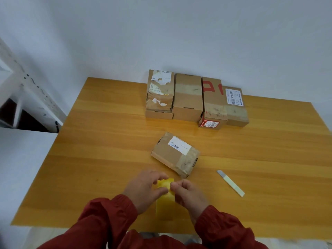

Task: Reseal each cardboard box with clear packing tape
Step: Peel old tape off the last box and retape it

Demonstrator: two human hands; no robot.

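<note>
A yellowish roll of packing tape point(165, 196) is held upright over the near part of the table. My left hand point(143, 189) grips its left side, thumb and fingers around the top. My right hand point(188, 193) pinches at the top edge of the roll. Just beyond the hands a small cardboard box point(175, 153) with a white label lies at an angle on the table. Several more cardboard boxes point(187, 97) stand in a row at the back by the wall, with old tape and labels on them.
A utility knife blade point(230, 183) lies on the wooden table point(100, 159) to the right of my hands. A white wall runs behind the table. At the left are a white ledge and a window frame point(27, 97).
</note>
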